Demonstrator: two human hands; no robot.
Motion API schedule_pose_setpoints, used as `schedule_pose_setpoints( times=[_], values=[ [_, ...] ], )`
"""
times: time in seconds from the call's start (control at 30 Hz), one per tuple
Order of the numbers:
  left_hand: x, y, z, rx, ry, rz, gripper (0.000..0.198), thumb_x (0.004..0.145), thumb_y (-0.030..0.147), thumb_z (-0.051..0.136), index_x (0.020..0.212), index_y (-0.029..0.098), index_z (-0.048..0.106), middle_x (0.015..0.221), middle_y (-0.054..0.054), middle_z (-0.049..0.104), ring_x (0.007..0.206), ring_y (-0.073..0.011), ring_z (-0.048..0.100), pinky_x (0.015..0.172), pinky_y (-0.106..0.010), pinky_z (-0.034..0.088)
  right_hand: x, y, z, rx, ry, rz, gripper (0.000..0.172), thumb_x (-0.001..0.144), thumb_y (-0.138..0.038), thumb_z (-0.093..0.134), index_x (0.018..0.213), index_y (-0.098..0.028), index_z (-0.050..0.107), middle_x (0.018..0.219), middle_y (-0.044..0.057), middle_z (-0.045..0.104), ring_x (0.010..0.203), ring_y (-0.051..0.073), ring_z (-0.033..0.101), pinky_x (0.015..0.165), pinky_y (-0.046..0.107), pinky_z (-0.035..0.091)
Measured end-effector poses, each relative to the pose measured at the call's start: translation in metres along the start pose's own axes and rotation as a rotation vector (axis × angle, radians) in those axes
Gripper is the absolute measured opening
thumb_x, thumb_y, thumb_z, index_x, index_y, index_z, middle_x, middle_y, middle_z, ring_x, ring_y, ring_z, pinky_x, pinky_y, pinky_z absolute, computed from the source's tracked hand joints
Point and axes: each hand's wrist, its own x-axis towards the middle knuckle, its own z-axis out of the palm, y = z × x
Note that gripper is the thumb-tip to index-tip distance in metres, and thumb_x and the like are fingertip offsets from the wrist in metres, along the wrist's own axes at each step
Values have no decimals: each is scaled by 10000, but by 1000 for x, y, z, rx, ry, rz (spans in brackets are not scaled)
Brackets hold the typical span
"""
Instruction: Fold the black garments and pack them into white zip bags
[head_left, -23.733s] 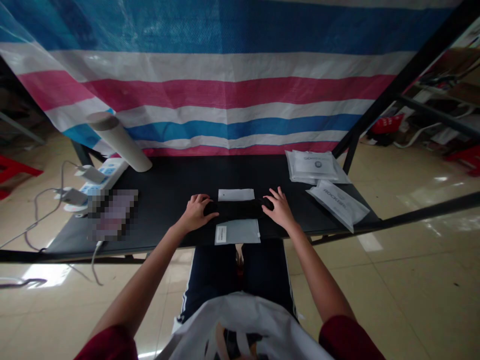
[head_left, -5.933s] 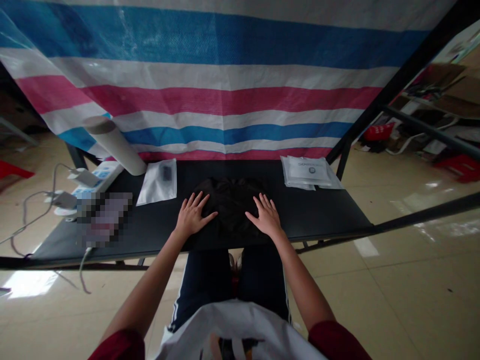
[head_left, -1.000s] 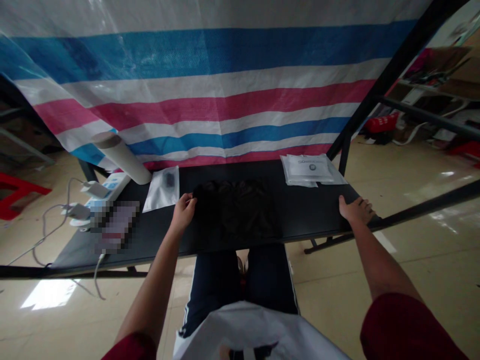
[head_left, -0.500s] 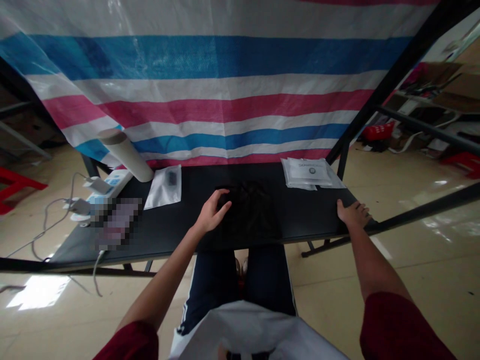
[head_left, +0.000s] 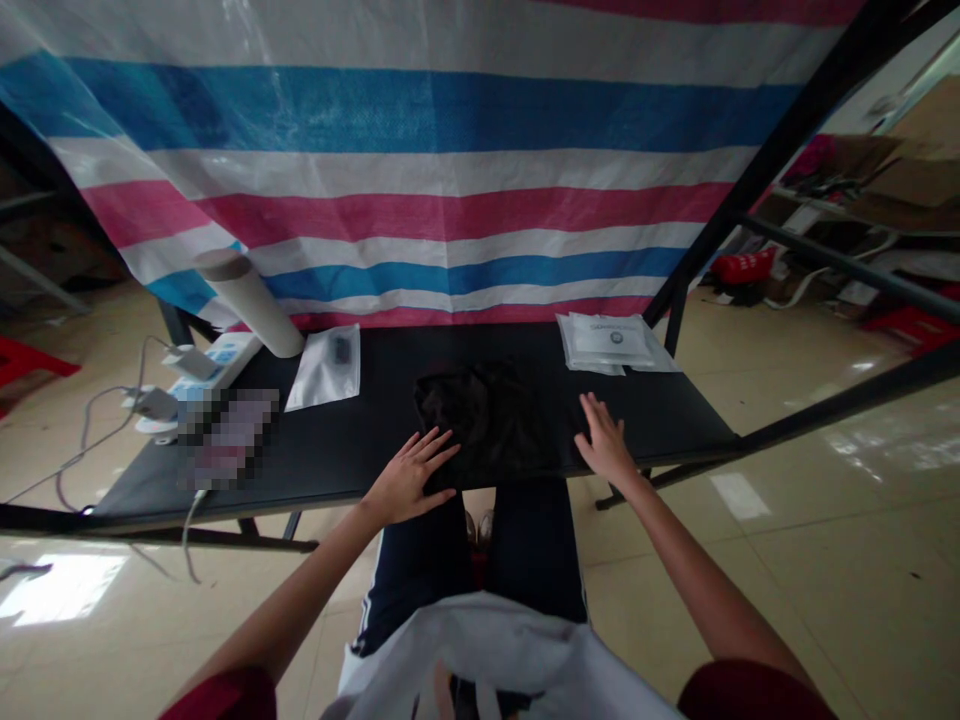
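A crumpled piece of black cloth [head_left: 487,410] lies on the black tabletop [head_left: 382,375] in front of me; its exact kind is hard to make out against the dark surface. My left hand [head_left: 409,475] is at the cloth's near left edge, palm down, fingers stretched out. To the right of the cloth, my right hand [head_left: 606,440] is over the table with its fingers extended and nothing in it. Beyond that hand lies a small stack of white plastic bags [head_left: 611,343].
On the left are a frosted zip bag [head_left: 326,370] with a dark label, a pale bottle [head_left: 251,305], a power strip [head_left: 225,360] with chargers, and a blurred phone [head_left: 232,440] on a cable. Behind hangs a striped tarp [head_left: 450,215]; black frame bars [head_left: 840,400] flank the table.
My right hand has come left from the table's right end toward the cloth. My left hand has drawn nearer to me and flattened. The cloth's left part looks shifted and bunched.
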Motion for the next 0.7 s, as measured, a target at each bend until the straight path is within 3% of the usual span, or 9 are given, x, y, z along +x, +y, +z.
schedule_pose_setpoints(
  times=[0.1, 0.2, 0.37, 0.47, 0.6, 0.7],
  values=[
    [-8, 4, -2, -2, -11, -10, 626, 922, 475, 502, 1498, 293, 337, 1593, -55, 273, 1474, -295, 221, 1181, -538, 241, -6, -40, -1, 114, -215, -377, 870, 776, -87, 405, 1556, -328, 101, 1616, 15, 203, 1495, 247, 143, 1159, 590, 204],
    [-16, 4, -4, -30, -15, -34, 587, 927, 385, 509, 1487, 292, 360, 1587, -46, 290, 1473, -279, 230, 1181, -526, 257, -12, -52, -6, 107, -367, -512, 910, 723, -108, 494, 1545, -332, 173, 1601, 22, 249, 1490, 247, 164, 1181, 578, 134],
    [-21, 3, -5, -96, 14, -73, 509, 932, 273, 459, 1440, 287, 442, 1549, -34, 372, 1457, -254, 278, 1179, -518, 272, -25, -47, -13, 65, -403, -515, 986, 694, -345, 732, 1538, -283, 228, 1616, 60, 187, 1495, 302, 112, 1188, 569, 103],
    [-19, 4, -8, -179, 65, -109, 467, 939, 261, 419, 1399, 274, 499, 1475, -37, 484, 1421, -248, 357, 1163, -522, 300, -30, -48, -15, 114, -364, -494, 793, 788, -432, 693, 1492, -310, 350, 1595, 55, 261, 1488, 302, 152, 1178, 592, 118],
    [-14, 5, -13, -401, 191, -180, 421, 968, 335, 371, 1329, 239, 564, 1335, -47, 617, 1299, -232, 517, 1109, -422, 392, -25, -53, -15, 263, -309, -462, 392, 930, -374, 524, 1312, -313, 586, 1487, 51, 467, 1447, 287, 295, 1152, 603, 193],
    [-4, 1, -15, -511, 286, -340, 403, 962, 411, 370, 1144, 203, 664, 1103, -48, 715, 1056, -227, 655, 922, -331, 498, -14, -58, -11, 376, -183, -345, 342, 964, -388, 442, 1145, -224, 683, 1235, 101, 676, 1266, 286, 546, 1068, 491, 376]
  ],
)
